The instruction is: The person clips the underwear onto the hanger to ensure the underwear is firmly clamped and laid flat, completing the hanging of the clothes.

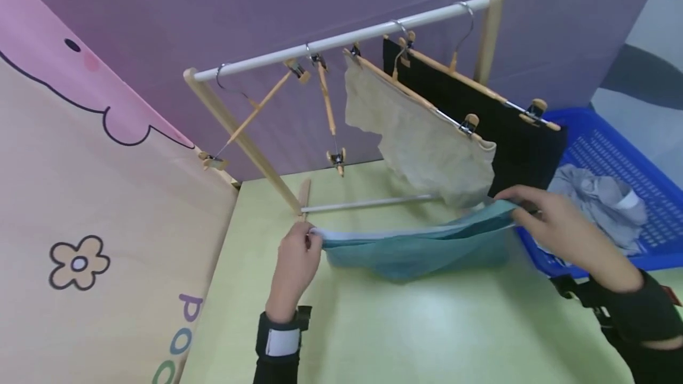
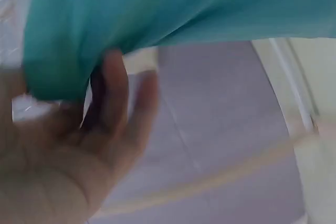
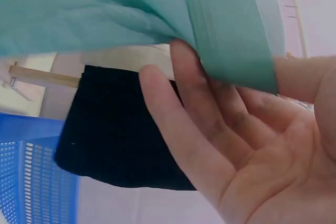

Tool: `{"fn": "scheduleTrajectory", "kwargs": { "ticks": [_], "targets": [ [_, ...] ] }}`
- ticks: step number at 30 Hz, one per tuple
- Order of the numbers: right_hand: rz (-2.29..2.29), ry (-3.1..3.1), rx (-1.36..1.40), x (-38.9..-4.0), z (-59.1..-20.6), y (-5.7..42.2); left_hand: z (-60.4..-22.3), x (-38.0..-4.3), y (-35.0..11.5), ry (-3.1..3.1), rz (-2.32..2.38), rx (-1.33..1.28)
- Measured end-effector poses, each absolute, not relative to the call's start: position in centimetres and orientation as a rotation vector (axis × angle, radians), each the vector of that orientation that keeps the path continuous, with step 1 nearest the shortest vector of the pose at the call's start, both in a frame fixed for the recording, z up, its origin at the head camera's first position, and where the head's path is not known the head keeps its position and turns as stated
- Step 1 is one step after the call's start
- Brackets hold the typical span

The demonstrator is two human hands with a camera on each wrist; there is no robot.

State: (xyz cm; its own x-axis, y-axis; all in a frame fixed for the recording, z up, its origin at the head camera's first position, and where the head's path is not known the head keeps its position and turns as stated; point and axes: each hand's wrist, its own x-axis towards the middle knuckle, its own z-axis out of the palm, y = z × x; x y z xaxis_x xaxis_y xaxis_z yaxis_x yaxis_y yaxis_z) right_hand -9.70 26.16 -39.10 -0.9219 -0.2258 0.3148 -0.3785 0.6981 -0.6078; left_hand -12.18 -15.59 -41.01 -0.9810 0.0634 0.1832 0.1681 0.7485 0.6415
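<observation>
Bare hands (image 1: 294, 262), black wristbands (image 1: 642, 310), pale rectangular patch (image 1: 283, 342) (on the left one), dark fittings (image 1: 304, 317) alongside

The head camera looks forward and down, from farther off, over the pale green flat surface (image 1: 405, 325) and white-barred wooden rack (image 1: 341, 37). The wrist cameras sit close up, facing along the left fingers (image 2: 116, 87) and right fingers (image 3: 170, 116) to the teal fabric garment (image 1: 416, 259), which all views share; head and right wrist also share the black cloth (image 1: 523, 144) and blue plastic basket (image 1: 629, 153).

Free gap between 2 left hangers (image 1: 261, 105); cream cloth (image 1: 416, 135), black cloth (image 1: 517, 135) obstruct right, teal cloth (image 1: 416, 256) front.
</observation>
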Motion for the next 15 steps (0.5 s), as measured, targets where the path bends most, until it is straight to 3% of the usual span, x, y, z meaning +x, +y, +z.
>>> {"fn": "scheduleTrajectory", "kwargs": {
  "ticks": [8,12,15],
  "targets": [
    [1.000,-2.676,0.414,-9.1,-37.7,27.2,-39.7,-10.7,-18.8,-2.704,-1.953,-0.751],
    [1.045,-2.712,0.501,-7.1,-37.2,27.4,-38.9,-8.6,-20.1,-2.651,-2.011,-0.704],
    [1.097,-2.736,0.705,-6.5,-37.8,27.2,-38.5,-7.5,-19.7,-2.724,-1.885,-0.462]
  ]
}}
